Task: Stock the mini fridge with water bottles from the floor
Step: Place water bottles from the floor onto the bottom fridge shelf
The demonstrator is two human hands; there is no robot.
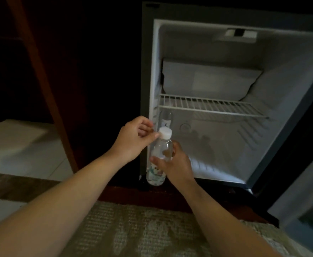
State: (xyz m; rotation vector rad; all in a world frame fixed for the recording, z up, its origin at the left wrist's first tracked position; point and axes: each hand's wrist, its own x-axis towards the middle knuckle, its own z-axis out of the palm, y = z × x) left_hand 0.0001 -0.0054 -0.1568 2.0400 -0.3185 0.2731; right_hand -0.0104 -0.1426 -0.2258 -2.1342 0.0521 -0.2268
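Left grip [133,140] touches the cap [165,133]; right grip [172,164] encircles the water bottle [161,148] midway.

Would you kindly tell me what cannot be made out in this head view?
All in the head view:
- second bottle in the mini fridge: lower part hidden behind the held bottle.
- label of the held bottle: blurred, partly covered by the right hand.
- left hand: touches the cap; a pinch cannot be told.
- fridge door: cut off by the right edge.
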